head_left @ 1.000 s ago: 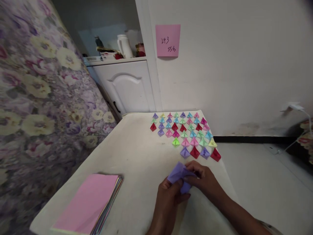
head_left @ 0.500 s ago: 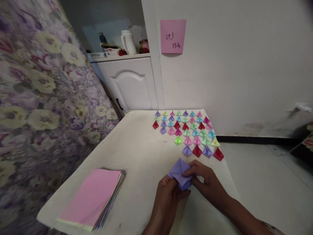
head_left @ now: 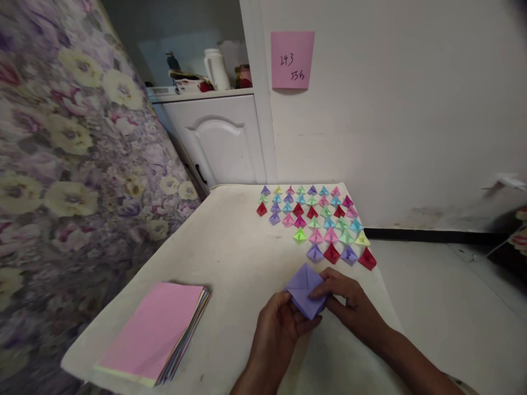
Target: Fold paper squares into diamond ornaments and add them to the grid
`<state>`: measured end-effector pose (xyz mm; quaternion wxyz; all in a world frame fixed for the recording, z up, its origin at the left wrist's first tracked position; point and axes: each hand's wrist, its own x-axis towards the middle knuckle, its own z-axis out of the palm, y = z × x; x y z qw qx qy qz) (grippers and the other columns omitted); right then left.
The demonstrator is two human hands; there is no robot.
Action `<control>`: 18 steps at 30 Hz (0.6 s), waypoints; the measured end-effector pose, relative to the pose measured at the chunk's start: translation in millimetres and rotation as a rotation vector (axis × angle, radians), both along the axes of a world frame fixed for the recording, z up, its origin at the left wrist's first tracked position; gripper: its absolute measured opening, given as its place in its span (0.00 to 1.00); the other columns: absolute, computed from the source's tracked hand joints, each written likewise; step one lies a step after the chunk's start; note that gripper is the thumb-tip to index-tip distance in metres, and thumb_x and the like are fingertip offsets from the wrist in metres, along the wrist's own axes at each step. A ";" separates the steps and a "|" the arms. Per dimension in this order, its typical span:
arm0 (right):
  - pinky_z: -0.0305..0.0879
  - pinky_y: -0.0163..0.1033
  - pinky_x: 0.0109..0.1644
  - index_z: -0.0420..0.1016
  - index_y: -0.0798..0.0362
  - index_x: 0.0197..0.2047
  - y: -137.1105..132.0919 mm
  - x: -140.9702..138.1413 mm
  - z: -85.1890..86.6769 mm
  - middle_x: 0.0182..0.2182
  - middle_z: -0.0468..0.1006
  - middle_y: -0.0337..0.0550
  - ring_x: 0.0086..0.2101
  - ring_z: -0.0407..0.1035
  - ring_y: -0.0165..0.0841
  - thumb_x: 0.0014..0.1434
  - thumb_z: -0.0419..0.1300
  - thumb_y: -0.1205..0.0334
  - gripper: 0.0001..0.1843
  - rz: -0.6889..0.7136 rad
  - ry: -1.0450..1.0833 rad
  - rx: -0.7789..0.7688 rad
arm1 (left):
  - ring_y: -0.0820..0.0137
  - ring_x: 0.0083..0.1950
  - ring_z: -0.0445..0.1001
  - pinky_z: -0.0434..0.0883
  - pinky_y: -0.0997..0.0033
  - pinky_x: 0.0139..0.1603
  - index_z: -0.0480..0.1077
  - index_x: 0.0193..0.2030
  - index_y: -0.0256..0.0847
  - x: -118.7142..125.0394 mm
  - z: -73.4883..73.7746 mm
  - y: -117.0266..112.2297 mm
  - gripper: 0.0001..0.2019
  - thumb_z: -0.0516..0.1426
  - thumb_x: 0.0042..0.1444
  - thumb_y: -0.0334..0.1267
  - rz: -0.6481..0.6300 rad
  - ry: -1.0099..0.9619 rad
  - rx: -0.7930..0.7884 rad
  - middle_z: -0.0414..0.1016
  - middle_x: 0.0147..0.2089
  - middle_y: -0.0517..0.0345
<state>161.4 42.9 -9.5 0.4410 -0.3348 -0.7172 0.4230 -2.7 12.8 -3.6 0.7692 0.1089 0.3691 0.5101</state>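
Note:
A purple folded paper (head_left: pixel 304 288), square with crossing creases, is held between my two hands above the near part of the table. My left hand (head_left: pixel 275 329) supports it from the left and beneath, its thumb at the left corner and its fingers curled under. On the right side, my right hand (head_left: pixel 349 299) pinches the paper, with the index finger lying on its top face. The underside of the paper is hidden. Just beyond it stand several small folded paper pieces in rows, the nearest a purple one (head_left: pixel 315 253) and a red one (head_left: pixel 332 253).
A stack of coloured paper (head_left: pixel 152 334), pink on top, lies at the table's left front. The cream table (head_left: pixel 222 247) meets the wall at its far edge. A floral curtain (head_left: pixel 82 164) hangs on the left, beside a white cabinet (head_left: pixel 224 142).
The lower flap of the purple paper now lies level, giving a neat square. My left thumb has shifted from the front of the paper to its left corner.

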 end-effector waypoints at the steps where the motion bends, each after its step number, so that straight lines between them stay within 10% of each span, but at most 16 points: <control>1: 0.62 0.35 0.36 0.77 0.49 0.35 0.0 0.2 0.2 0.32 0.70 0.40 0.33 0.67 0.31 0.56 0.53 0.72 0.12 -0.001 -0.007 0.002 | 0.64 0.34 0.75 0.72 0.61 0.39 0.72 0.38 0.30 -0.4 0.7 0.3 0.12 0.50 0.54 0.33 -0.007 -0.019 0.005 0.77 0.36 0.45; 18: 0.63 0.35 0.39 0.77 0.50 0.33 0.2 2.8 3.7 0.34 0.69 0.41 0.35 0.67 0.31 0.56 0.53 0.73 0.13 0.069 -0.093 0.012 | 0.70 0.32 0.73 0.70 0.69 0.36 0.73 0.38 0.31 0.6 -6.1 2.8 0.12 0.58 0.53 0.38 -0.069 0.142 0.169 0.77 0.34 0.46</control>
